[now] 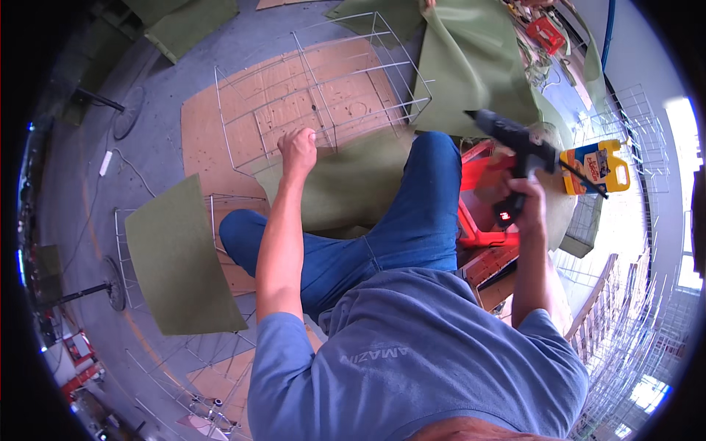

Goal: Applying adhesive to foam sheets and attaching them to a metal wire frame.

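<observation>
My right hand (526, 195) is wrapped round the grip of a black pistol-grip power tool (511, 138), raised above the red plastic stool or crate beside my right knee. The tool is a little blurred, and a red display glows at the base of its grip. My left hand (297, 151) is closed in a fist at the near edge of a wire frame (318, 92); anything inside the fingers is hidden. Olive-green sheet material (346, 187) spreads between my knees, just beyond my lap. The wire frame stands behind it on a flat piece of cardboard (202, 132).
A yellow jug (616, 176) stands right of the tool, near the red stool (471, 209). Another green sheet (180, 257) leans over wire frames at left. Pedestal stands (103, 99) and a cable lie beyond. Another person's hand (429, 4) touches green sheeting (471, 66) at top.
</observation>
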`<state>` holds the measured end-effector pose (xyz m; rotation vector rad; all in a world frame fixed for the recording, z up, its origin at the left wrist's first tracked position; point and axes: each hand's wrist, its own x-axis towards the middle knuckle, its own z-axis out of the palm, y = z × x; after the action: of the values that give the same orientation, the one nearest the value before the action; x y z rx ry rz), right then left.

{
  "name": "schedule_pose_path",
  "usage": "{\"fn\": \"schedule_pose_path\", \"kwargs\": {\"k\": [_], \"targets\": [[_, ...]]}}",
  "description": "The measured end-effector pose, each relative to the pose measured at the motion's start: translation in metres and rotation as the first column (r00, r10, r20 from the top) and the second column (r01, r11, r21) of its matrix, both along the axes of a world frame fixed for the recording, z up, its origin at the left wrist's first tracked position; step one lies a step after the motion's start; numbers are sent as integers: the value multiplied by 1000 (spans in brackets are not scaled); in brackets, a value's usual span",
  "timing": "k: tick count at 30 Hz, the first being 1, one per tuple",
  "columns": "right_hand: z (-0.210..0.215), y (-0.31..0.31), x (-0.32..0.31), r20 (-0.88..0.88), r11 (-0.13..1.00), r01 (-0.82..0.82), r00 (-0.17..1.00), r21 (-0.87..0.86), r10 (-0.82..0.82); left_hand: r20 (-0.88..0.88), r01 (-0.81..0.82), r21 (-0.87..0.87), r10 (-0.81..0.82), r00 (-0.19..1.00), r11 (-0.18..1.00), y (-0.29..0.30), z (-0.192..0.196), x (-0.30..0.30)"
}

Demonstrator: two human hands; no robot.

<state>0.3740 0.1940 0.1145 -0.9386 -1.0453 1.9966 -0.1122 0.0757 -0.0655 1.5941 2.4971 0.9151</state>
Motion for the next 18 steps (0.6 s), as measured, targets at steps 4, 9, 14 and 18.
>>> {"fn": "schedule_pose_path", "kwargs": {"k": [4, 9, 14, 18], "targets": [[7, -41, -102, -12, 996, -88, 996, -1, 88, -23, 47, 71, -46, 999, 996, -18, 6, 17], [-24, -61, -192, -131, 904, -424, 900, -54, 415, 214, -77, 299, 12, 977, 951, -56, 33, 64], [-61, -90, -264, -72, 771, -637, 770, -26, 634, 933, -561, 326, -163, 321, 761, -103, 61, 85], [-78, -112, -307, -18, 717, -693, 720, -72, 694, 933, -698, 281, -18, 358, 659, -128, 58, 62]]}}
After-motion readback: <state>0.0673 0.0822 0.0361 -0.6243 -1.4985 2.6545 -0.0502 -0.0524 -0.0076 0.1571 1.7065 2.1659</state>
